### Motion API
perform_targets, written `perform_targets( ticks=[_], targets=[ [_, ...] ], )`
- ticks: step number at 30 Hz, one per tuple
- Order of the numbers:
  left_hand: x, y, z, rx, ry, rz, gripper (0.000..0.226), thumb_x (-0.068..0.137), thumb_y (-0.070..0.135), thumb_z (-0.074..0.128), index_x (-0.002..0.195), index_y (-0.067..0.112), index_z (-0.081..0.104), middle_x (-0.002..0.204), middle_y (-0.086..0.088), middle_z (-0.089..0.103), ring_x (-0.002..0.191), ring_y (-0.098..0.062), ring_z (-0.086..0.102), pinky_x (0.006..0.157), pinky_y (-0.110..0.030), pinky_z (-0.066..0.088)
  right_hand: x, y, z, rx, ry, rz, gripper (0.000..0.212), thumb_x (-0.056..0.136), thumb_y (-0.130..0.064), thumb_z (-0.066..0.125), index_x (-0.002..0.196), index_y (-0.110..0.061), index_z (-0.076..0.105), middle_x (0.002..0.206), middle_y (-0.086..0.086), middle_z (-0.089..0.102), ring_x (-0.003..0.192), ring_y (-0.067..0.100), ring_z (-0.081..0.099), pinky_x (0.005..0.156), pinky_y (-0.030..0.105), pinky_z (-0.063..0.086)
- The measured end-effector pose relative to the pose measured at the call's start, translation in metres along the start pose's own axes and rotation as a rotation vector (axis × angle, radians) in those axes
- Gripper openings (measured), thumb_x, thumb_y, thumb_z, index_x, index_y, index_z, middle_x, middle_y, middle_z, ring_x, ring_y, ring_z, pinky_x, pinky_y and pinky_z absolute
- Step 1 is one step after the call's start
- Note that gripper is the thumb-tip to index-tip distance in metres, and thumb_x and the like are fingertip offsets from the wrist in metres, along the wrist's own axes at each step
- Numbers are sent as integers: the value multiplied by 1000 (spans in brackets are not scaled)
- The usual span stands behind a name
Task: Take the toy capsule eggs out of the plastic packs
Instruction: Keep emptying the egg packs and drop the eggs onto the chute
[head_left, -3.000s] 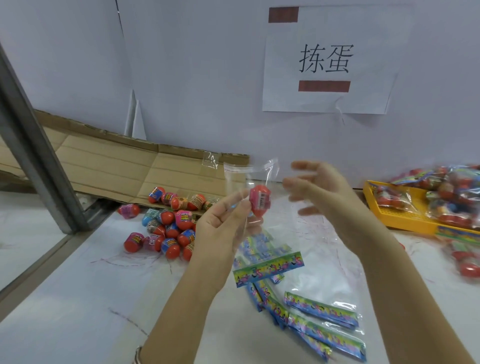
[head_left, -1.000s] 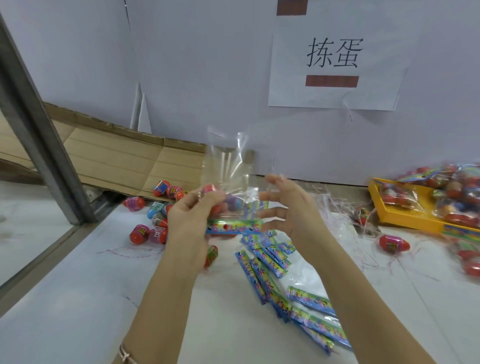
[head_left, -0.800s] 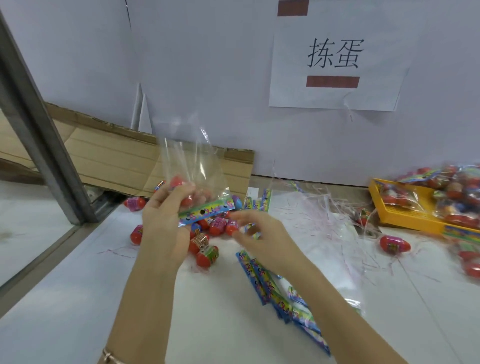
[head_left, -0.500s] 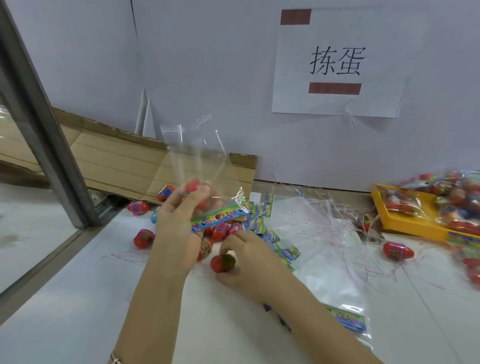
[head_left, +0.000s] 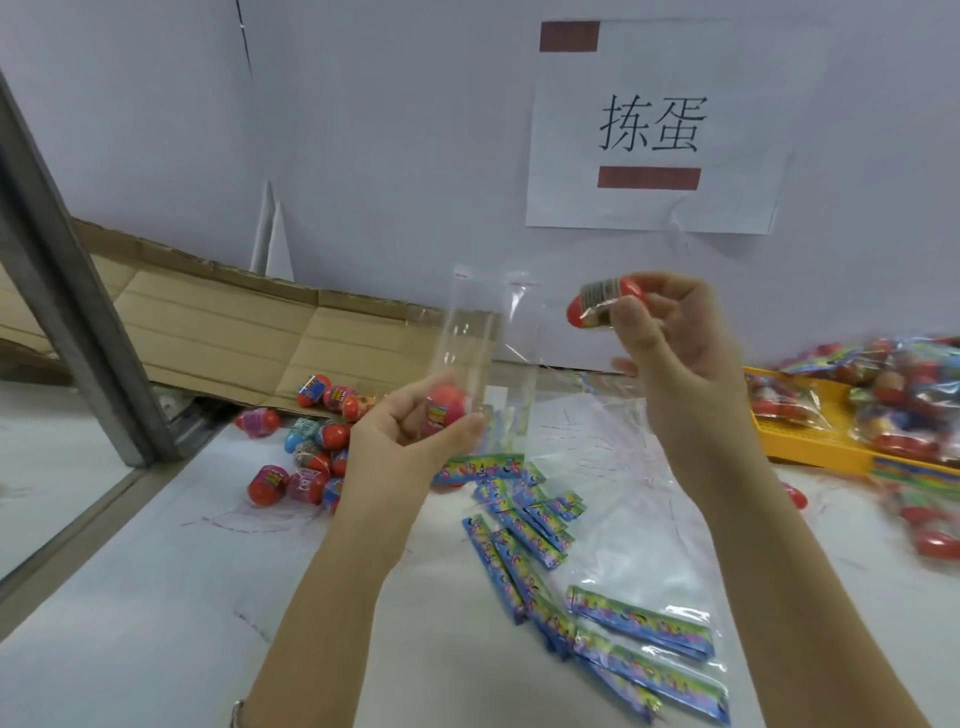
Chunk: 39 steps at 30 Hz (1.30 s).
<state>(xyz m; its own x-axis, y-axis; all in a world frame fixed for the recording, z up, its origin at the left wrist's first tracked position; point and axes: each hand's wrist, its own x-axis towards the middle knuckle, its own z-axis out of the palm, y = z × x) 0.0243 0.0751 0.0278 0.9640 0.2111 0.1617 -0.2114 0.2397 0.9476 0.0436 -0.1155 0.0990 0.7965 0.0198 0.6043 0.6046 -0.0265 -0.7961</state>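
- The left hand (head_left: 415, 431) is closed around a clear plastic pack (head_left: 480, 358). It pinches a pink capsule egg (head_left: 445, 408) through the plastic, near the bottom of the pack.
- The pack stands up above the hand with its open end on top. Most likely the person holds it this way so the egg stays put until it is pushed out.
- The right hand (head_left: 670, 338) is up in the air, away from the pack. Its fingers (head_left: 631, 317) are clamped on a red capsule egg (head_left: 597, 306) with a printed wrapper. This egg is free, not in any pack.
- It looks like the red egg is held up because it is ready to go on the pile.
- The pile of loose eggs (head_left: 306, 447) lies on the white table (head_left: 156, 597), to the left, just in front of a flat cardboard sheet (head_left: 218, 327). That is probably where finished eggs go, so they stay apart from the packs.
- Empty packs with bright paper tops (head_left: 524, 530) lie in the middle of the table, under the arms. They seem to be dropped there once they are empty.
- A yellow tray (head_left: 810, 447) on the right holds full packs (head_left: 914, 395) that are not opened yet.
- A paper sign (head_left: 649, 130) hangs on the wall behind.
- So one egg is left in the held pack, and lots of packs still wait.
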Motion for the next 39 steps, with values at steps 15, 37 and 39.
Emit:
perform_targets(
  ticks=[15,37,39],
  targets=[
    [-7,-2,8,177,-231,134,52,59,14,83,108,26,72,102,4,76,93,-8,71,77,-19,55,-5,-17,-5,-587,7,-125,19,80,-43,64,93,-52,55,102,-29,53,106,4,42,98,40,29],
    [-9,-1,19,-70,-242,32,45,61,22,88,104,31,76,101,-5,76,92,-24,73,75,-22,56,-1,1,-8,-103,-70,140,69,61,-65,62,125,-51,42,129,-14,46,117,8,52,90,30,48],
    [-9,-1,20,-111,-225,26,44,60,24,85,103,29,76,97,-7,76,88,-22,74,73,-23,57,-1,10,-6,-20,-138,286,94,49,-60,73,133,-47,34,129,-10,49,109,11,60,80,30,51]
  ],
)
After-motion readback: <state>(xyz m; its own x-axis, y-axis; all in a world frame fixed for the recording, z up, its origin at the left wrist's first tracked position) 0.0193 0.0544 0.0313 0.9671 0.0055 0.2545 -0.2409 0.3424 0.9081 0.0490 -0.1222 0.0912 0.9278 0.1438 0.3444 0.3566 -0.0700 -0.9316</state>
